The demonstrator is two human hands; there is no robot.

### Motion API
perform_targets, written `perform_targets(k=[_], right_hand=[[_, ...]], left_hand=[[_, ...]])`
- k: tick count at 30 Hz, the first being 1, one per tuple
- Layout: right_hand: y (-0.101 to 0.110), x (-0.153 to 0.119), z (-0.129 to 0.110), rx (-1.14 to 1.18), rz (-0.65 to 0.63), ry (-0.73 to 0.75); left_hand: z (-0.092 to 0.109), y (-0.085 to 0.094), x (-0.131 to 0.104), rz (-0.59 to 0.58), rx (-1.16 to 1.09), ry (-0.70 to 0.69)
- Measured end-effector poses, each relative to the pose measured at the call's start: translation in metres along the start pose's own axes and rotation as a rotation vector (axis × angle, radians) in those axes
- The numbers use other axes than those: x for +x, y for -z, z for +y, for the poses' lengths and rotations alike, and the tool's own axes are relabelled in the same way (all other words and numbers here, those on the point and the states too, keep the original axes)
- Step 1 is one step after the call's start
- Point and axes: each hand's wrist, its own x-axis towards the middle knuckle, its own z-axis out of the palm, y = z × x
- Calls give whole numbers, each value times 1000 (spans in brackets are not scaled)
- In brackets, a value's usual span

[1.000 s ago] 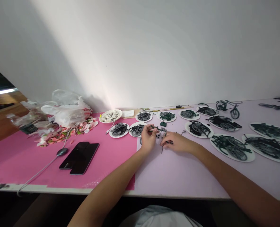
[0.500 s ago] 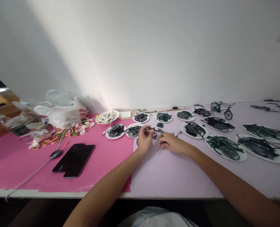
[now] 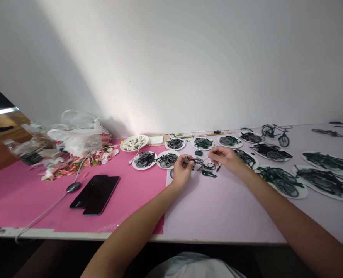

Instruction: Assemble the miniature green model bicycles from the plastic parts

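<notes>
My left hand (image 3: 182,170) is closed in a pinch on a small dark bicycle part, mostly hidden by the fingers. To its right, my right hand (image 3: 228,159) pinches a thin rod-like piece whose tip points left; its kind is too small to tell. Between and just below the hands lie loose dark green model bicycle parts (image 3: 208,173) on the pale mat. Beyond them sits a small green block (image 3: 198,153). A model bicycle wheel (image 3: 172,173) is partly covered by my left hand.
Plates of bicycle parts (image 3: 171,159) stand around, with more plates (image 3: 281,181) at right. An assembled model bicycle (image 3: 275,134) stands at the back right. On the pink mat are two phones (image 3: 97,195), a cable puck (image 3: 73,187), petals (image 3: 73,168) and plastic bags (image 3: 78,137).
My right hand has moved right and slightly up, away from my left hand. The green parts between them are now uncovered. The view has shifted slightly.
</notes>
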Motion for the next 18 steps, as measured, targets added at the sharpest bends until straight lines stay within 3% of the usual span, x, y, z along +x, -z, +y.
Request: perform_targets(k=[4, 12, 18], right_hand=[[-11, 2, 9, -1, 157, 51], [-32, 0, 22, 183, 198, 71], [-37, -2, 23, 240, 150, 55]], left_hand=[[1, -1, -3, -33, 4, 23], [1, -2, -4, -58, -8, 27], [0, -1, -3, -75, 2, 29]])
